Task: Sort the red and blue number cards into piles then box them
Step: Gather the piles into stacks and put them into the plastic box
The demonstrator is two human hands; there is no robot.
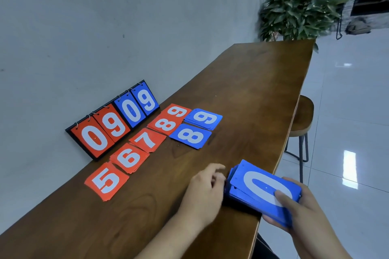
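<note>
Sorted: red piles (pixel 147 140) 5 to 9 in a row on the table (pixel 252 90); blue piles (pixel 190 135) 8 and 9 alongside.
Remaining: blue stack (pixel 259 185), 0 on top, over the table's near edge; no box in view, boxing yet to start.
Left hand (pixel 205 185): fingers (pixel 217 168) curled at the stack's far end; grip not discernible.
Right hand (pixel 305 214): fingers under the stack, thumb pressed on top.
Table: long dark wood against a grey wall (pixel 105 27); scoreboard (pixel 113 122) reading 09 09 propped there.
Room: potted plant (pixel 299 6), stool (pixel 305 113), glossy tiled floor (pixel 347 90).
</note>
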